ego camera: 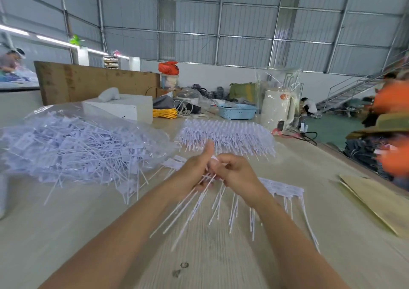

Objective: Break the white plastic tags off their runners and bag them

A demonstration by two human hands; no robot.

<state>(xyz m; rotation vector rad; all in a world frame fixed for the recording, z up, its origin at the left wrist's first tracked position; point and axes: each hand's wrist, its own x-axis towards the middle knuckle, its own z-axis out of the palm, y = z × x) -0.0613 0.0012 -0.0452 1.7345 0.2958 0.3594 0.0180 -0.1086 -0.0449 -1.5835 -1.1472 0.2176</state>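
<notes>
My left hand (194,169) grips a bunch of loose white tags (188,209) whose thin tails fan down toward me; its thumb points up. Close beside it, my right hand (234,173) pinches a tag head on a runner strip (281,188) that stretches right, tails hanging. Both hands are above the middle of the wooden table (88,222). An open clear plastic bag (73,142) heaped with separated tags lies at the left. A stack of unbroken runner strips (228,137) sits just beyond my hands.
A flat cardboard piece (376,202) lies at the table's right edge. Behind are a white box (124,108), yellow cord (164,113), a blue basket (236,110) and a cardboard wall (95,80). A person in orange (391,120) stands at the right.
</notes>
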